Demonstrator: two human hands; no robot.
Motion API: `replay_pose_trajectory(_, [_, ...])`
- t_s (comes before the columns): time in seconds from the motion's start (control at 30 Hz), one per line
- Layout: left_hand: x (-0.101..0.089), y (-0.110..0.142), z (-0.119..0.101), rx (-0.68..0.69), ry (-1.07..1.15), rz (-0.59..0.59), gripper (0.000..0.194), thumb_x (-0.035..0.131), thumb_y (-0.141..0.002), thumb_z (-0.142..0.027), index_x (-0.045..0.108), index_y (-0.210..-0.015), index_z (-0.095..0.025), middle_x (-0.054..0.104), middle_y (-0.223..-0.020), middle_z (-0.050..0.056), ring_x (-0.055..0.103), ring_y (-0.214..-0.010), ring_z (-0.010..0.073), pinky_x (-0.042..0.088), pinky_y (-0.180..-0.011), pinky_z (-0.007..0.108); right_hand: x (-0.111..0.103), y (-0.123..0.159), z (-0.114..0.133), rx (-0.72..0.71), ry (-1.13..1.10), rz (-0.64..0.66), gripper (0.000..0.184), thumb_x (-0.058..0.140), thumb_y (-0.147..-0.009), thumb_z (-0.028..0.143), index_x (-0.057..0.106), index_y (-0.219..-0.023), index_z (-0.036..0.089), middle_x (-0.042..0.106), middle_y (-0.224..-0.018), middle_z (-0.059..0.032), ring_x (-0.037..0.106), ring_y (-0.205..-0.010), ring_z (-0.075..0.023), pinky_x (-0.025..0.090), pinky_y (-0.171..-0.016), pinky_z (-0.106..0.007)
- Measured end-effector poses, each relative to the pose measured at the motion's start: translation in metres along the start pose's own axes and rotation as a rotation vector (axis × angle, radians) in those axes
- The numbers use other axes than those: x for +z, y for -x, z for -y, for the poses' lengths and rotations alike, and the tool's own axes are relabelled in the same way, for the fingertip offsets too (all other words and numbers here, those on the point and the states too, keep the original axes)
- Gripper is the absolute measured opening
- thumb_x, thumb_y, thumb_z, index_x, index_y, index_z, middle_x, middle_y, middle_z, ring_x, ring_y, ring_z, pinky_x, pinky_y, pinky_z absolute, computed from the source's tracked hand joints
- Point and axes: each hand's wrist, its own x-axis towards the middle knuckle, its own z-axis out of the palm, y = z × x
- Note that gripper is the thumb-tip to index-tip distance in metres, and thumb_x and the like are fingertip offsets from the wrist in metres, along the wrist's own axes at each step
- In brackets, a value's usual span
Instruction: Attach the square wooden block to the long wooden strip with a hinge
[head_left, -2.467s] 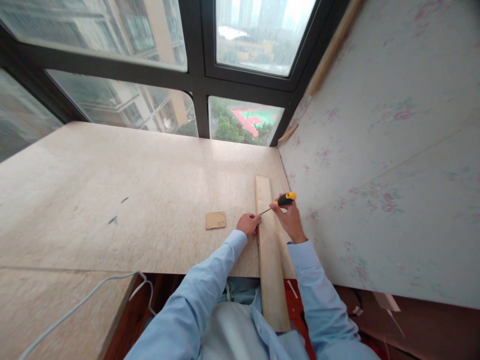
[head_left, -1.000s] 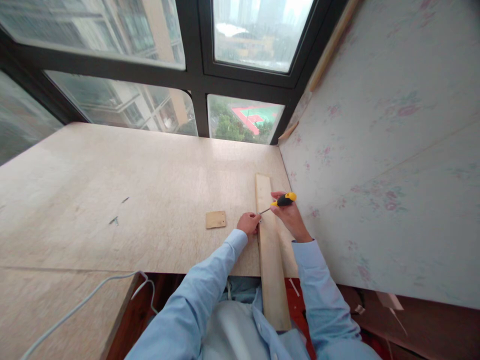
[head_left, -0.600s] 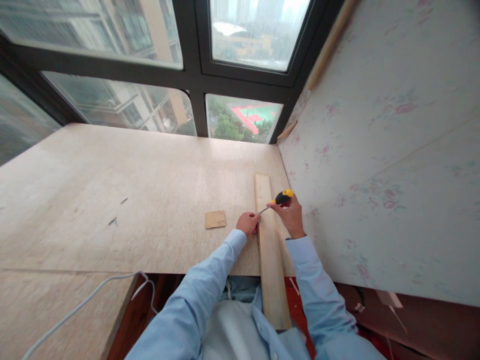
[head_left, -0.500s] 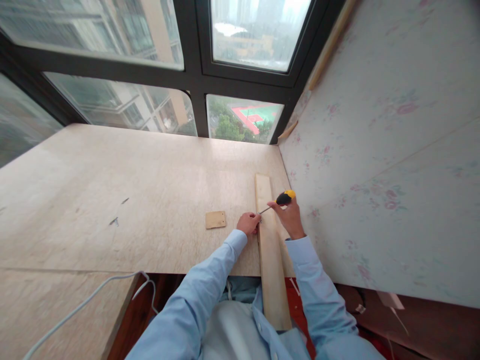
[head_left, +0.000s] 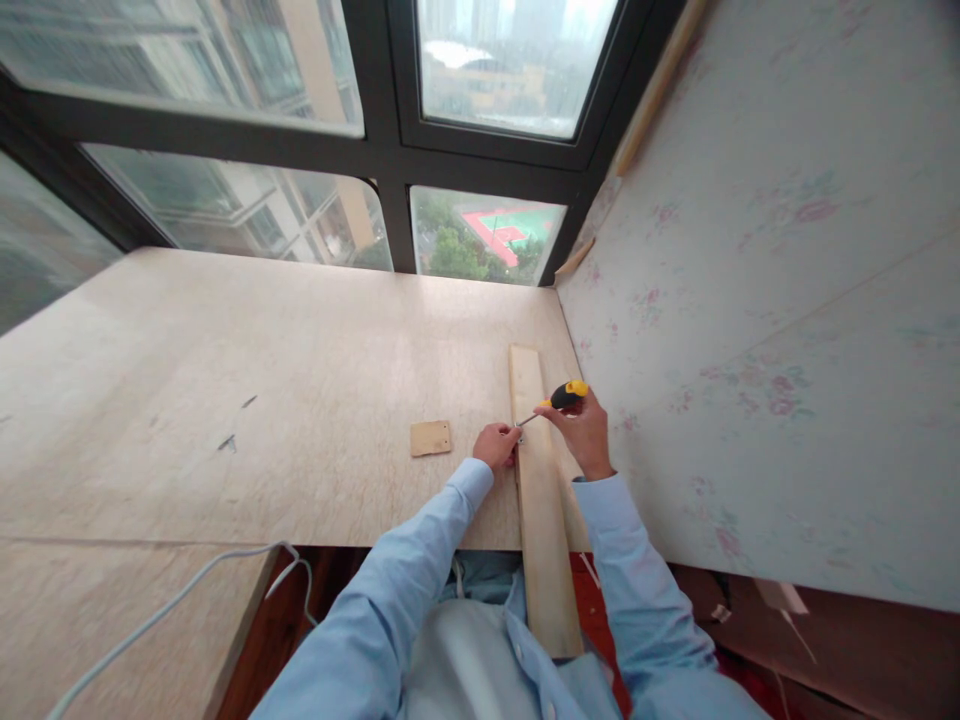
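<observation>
A long pale wooden board (head_left: 541, 520) lies on the ledge and sticks out over its near edge toward my body. My right hand (head_left: 589, 437) is closed on a screwdriver (head_left: 568, 394) with a black and yellow handle. Its thin shaft slants down to the left, and the tip meets a small metal piece (head_left: 519, 436) at the board's left edge. Beside that edge, my left hand (head_left: 496, 444) is closed, its fingertips pinched at the metal piece. What exactly the fingers hold is too small to make out.
A small flat wooden piece with holes (head_left: 430, 438) lies left of my left hand. A white cable (head_left: 172, 590) runs across the lower left ledge. Dark window frames (head_left: 386, 150) stand behind, and a flower-patterned wall (head_left: 750, 330) rises close on the right.
My right hand has shifted very slightly to the right with the screwdriver. The left hand and the board look almost unchanged.
</observation>
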Motion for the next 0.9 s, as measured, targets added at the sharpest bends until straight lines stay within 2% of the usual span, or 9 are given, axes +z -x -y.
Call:
replay_pose_trajectory(0.07, [0.0, 0.0, 0.0, 0.001, 0.003, 0.001, 0.027, 0.057, -0.087, -0.035, 0.067, -0.089, -0.01, 0.069, -0.081, 0.007, 0.06, -0.053, 0.0122, 0.05, -0.048, 0.022, 0.003, -0.003, -0.003, -0.014, 0.112, -0.061, 0.055, 0.079, -0.057, 0.06, 0.054, -0.085, 0.02, 0.066, -0.072, -0.0015, 0.063, -0.066, -0.0208, 0.053, -0.064, -0.034])
replay_pose_trajectory(0.13, [0.0, 0.001, -0.001, 0.001, 0.006, 0.006, 0.027, 0.057, -0.087, -0.036, 0.067, -0.089, -0.01, 0.069, -0.081, 0.007, 0.06, -0.052, 0.0117, 0.05, -0.048, 0.021, 0.006, -0.005, -0.007, -0.026, 0.07, -0.043, 0.056, 0.076, -0.061, 0.06, 0.053, -0.093, 0.02, 0.066, -0.079, -0.0035, 0.064, -0.073, -0.0219, 0.054, -0.07, -0.036])
replay_pose_trajectory(0.2, [0.0, 0.001, -0.001, 0.001, 0.005, 0.008, 0.028, 0.058, -0.087, -0.036, 0.067, -0.088, -0.01, 0.069, -0.079, 0.006, 0.06, -0.052, 0.0115, 0.049, -0.048, 0.021, 0.008, -0.004, -0.012, -0.042, -0.092, 0.028, 0.059, 0.073, -0.067, 0.057, 0.05, -0.107, 0.021, 0.066, -0.098, -0.0074, 0.065, -0.092, -0.0229, 0.053, -0.084, -0.039])
replay_pose_trajectory(0.3, [0.0, 0.001, 0.0, 0.0, -0.003, 0.005, 0.029, 0.059, -0.086, -0.038, 0.067, -0.088, -0.011, 0.069, -0.078, 0.006, 0.06, -0.054, 0.0115, 0.049, -0.049, 0.02, 0.007, 0.0, -0.016, -0.036, -0.338, 0.171, 0.062, 0.072, -0.07, 0.051, 0.044, -0.119, 0.026, 0.06, -0.124, -0.0091, 0.057, -0.118, -0.0212, 0.046, -0.1, -0.04])
replay_pose_trajectory(0.43, [0.0, -0.001, 0.001, -0.008, -0.01, 0.003, 0.031, 0.059, -0.086, -0.041, 0.067, -0.089, -0.011, 0.069, -0.081, 0.006, 0.061, -0.054, 0.0113, 0.049, -0.048, 0.019, 0.001, 0.004, -0.012, 0.014, -0.406, 0.294, 0.054, 0.071, -0.073, 0.047, 0.049, -0.117, 0.025, 0.063, -0.124, -0.0099, 0.058, -0.119, -0.0228, 0.045, -0.102, -0.043])
replay_pose_trajectory(0.5, [0.0, -0.001, 0.001, -0.013, -0.01, 0.001, 0.032, 0.059, -0.086, -0.041, 0.067, -0.09, -0.01, 0.069, -0.083, 0.007, 0.061, -0.055, 0.0113, 0.049, -0.048, 0.019, -0.001, 0.004, -0.009, 0.021, -0.323, 0.253, 0.049, 0.073, -0.072, 0.049, 0.055, -0.109, 0.022, 0.069, -0.113, -0.0103, 0.064, -0.107, -0.0247, 0.049, -0.096, -0.043])
replay_pose_trajectory(0.57, [0.0, -0.001, 0.001, -0.018, -0.008, -0.001, 0.032, 0.059, -0.086, -0.041, 0.068, -0.091, -0.01, 0.07, -0.084, 0.008, 0.061, -0.056, 0.0115, 0.049, -0.048, 0.019, -0.001, 0.002, -0.005, 0.007, -0.16, 0.139, 0.046, 0.076, -0.067, 0.052, 0.061, -0.097, 0.02, 0.072, -0.097, -0.0096, 0.069, -0.09, -0.0254, 0.054, -0.086, -0.042])
replay_pose_trajectory(0.67, [0.0, -0.001, 0.001, -0.027, 0.0, 0.002, 0.032, 0.06, -0.085, -0.04, 0.068, -0.091, -0.01, 0.07, -0.084, 0.008, 0.062, -0.057, 0.0121, 0.05, -0.049, 0.019, 0.001, 0.001, -0.002, -0.029, 0.045, -0.052, 0.049, 0.078, -0.061, 0.057, 0.062, -0.086, 0.019, 0.071, -0.08, -0.0067, 0.066, -0.07, -0.0226, 0.055, -0.069, -0.037])
replay_pose_trajectory(0.9, [0.0, -0.002, 0.001, -0.043, 0.013, 0.018, 0.025, 0.06, -0.083, -0.033, 0.067, -0.09, -0.01, 0.07, -0.086, 0.008, 0.062, -0.056, 0.0122, 0.05, -0.047, 0.02, -0.005, 0.006, 0.001, -0.045, -0.037, -0.261, 0.052, 0.075, -0.063, 0.06, 0.059, -0.089, 0.018, 0.065, -0.078, -0.0031, 0.061, -0.065, -0.0185, 0.052, -0.064, -0.031])
